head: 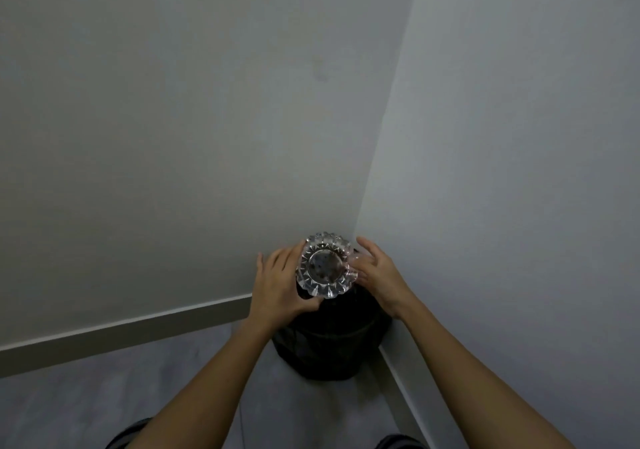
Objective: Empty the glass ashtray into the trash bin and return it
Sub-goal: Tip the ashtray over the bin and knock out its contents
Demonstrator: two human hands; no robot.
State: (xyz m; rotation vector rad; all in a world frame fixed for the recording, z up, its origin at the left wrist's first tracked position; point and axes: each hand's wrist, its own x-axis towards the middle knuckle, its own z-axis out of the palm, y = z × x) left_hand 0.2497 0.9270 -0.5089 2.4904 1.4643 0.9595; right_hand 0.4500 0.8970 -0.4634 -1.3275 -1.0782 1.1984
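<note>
One glass ashtray [326, 264], cut with a scalloped rim, held in the air directly above one black trash bin [329, 348]. The ashtray is tipped so that its flat circular base faces the camera; dark specks show through the glass. Two bare hands frame it. The left hand [282, 284] grasps the ashtray's left edge, fingers curled round the rim and thumb below. The right hand [375, 272] lies at the ashtray's right edge with fingers spread; whether it grips or only touches the glass cannot be told. The bin stands on the grey floor [104, 407] in the corner formed by two pale walls [173, 119], each edged by one skirting board [121, 332].
</note>
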